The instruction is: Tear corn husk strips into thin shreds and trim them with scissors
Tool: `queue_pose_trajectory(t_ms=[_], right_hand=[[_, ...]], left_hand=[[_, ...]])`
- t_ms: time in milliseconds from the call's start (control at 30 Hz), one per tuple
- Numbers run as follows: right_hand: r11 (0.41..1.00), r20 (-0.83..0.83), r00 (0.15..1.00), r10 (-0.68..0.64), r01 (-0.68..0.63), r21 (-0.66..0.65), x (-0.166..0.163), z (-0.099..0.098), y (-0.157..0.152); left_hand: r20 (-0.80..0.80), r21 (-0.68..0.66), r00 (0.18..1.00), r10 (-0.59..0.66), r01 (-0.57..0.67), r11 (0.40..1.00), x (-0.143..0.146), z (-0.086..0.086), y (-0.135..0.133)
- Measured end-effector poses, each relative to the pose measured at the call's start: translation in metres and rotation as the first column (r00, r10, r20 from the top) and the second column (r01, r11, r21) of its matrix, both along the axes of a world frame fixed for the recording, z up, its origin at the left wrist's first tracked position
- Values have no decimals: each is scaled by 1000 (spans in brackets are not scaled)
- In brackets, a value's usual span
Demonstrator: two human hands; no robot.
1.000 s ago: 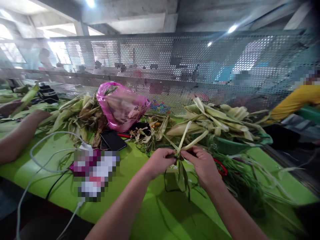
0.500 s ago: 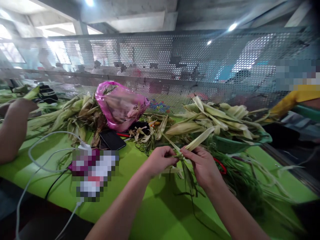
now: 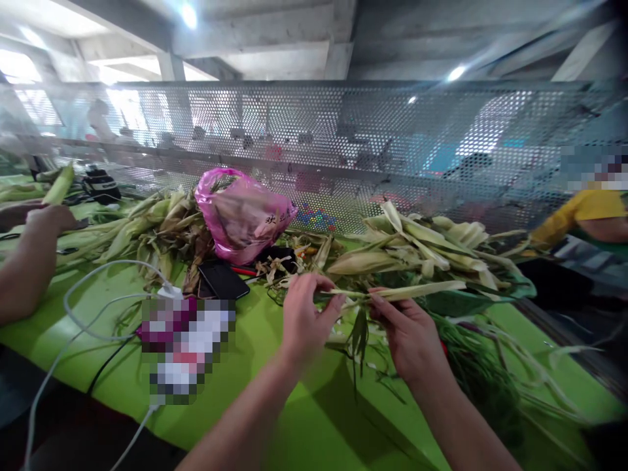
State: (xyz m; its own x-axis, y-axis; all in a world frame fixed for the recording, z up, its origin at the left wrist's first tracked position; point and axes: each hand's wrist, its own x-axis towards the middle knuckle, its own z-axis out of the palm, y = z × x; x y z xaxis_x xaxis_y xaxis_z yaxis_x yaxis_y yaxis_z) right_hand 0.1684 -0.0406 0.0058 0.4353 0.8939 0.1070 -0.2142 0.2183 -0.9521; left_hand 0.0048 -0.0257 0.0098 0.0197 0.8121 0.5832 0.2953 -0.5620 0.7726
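Above the green table (image 3: 235, 399), my left hand (image 3: 308, 317) pinches the thin end of a pale corn husk strip. My right hand (image 3: 412, 337) is closed on the same bundle, its thumb and fingers pressed together at the joint. A broad corn husk (image 3: 432, 288) stretches out to the right past my right fingers. Between the hands, narrow green leaf strips (image 3: 360, 333) dangle from the joint. Right behind the hands, a green basin (image 3: 515, 288) carries a heap of dry corn husks (image 3: 417, 242).
A pink plastic bag (image 3: 245, 216) stands by the perforated metal screen (image 3: 314, 111). A black phone (image 3: 223, 281), a white cable (image 3: 98, 265) and more husks lie left. A tangle of green fibres (image 3: 475, 363) is at right. Another person's arm (image 3: 34, 261) reaches in at left.
My left hand has shifted slightly left and up, its grip now on a husk end. The broad husk has swung from slanting upward to nearly level, pointing right.
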Motion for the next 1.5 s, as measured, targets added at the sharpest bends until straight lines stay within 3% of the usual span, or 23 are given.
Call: queue_pose_trajectory(t_ms=[67, 133, 233, 267, 333, 400, 433, 500, 633, 800, 867, 967, 1033, 1067, 1133, 1233, 1333, 1500], right_hand=[[998, -74, 997, -35, 39, 43, -2, 1, 0], [995, -135, 989, -57, 67, 70, -4, 2, 0], [993, -186, 982, -41, 61, 102, -7, 1, -1], [993, -197, 980, -24, 46, 108, -9, 0, -1], [995, -210, 978, 18, 3, 97, -12, -3, -2], [997, -213, 976, 50, -35, 74, -15, -5, -2], [997, -216, 974, 65, -51, 66, -16, -6, -2], [995, -223, 971, 88, -78, 56, -18, -8, -2], [995, -205, 974, 93, -86, 45, -22, -11, -4], [988, -109, 982, 153, -154, 0, -17, -15, -2], [993, -69, 990, 119, -120, -13, -6, -11, 1], [997, 110, 992, -55, 48, 68, 17, 1, 4], [952, 310, 911, -271, 206, 226, 27, 11, 3], [947, 454, 838, -302, 208, 246, 29, 15, 1], [966, 713, 655, -250, 117, 232, 27, 20, -4], [981, 882, 452, -131, -70, 181, 17, 17, -8], [983, 907, 412, -90, -110, 147, 10, 10, -7], [990, 877, 480, -14, -114, 78, 11, 8, -7]], left_hand=[[-90, -80, 984, -153, 146, 986, 5, -2, -5], [-142, -149, 964, -226, 205, 967, 11, -6, -7], [-10, -229, 959, -284, 275, 934, 17, -12, -5], [80, -271, 938, -336, 345, 899, 18, -13, -3], [312, -354, 842, -441, 533, 768, 20, -14, -1], [540, -373, 707, -456, 687, 624, 22, -15, 1], [617, -363, 658, -432, 725, 586, 23, -15, 1], [694, -327, 615, -374, 732, 598, 26, -15, 1], [757, -297, 604, -250, 658, 692, 28, -14, 4], [790, -358, 599, -132, 625, 693, 26, -14, 7], [804, -364, 586, -101, 619, 696, 26, -14, 8], [797, -394, 599, -73, 609, 688, 25, -14, 10], [771, -429, 633, -72, 600, 675, 25, -14, 10], [758, -442, 647, -79, 599, 668, 25, -14, 10], [737, -449, 666, -116, 610, 653, 26, -14, 10], [714, -427, 671, -202, 645, 634, 27, -15, 9], [681, -421, 682, -266, 662, 620, 27, -17, 8], [595, -446, 746, -298, 615, 650, 28, -21, 8]])
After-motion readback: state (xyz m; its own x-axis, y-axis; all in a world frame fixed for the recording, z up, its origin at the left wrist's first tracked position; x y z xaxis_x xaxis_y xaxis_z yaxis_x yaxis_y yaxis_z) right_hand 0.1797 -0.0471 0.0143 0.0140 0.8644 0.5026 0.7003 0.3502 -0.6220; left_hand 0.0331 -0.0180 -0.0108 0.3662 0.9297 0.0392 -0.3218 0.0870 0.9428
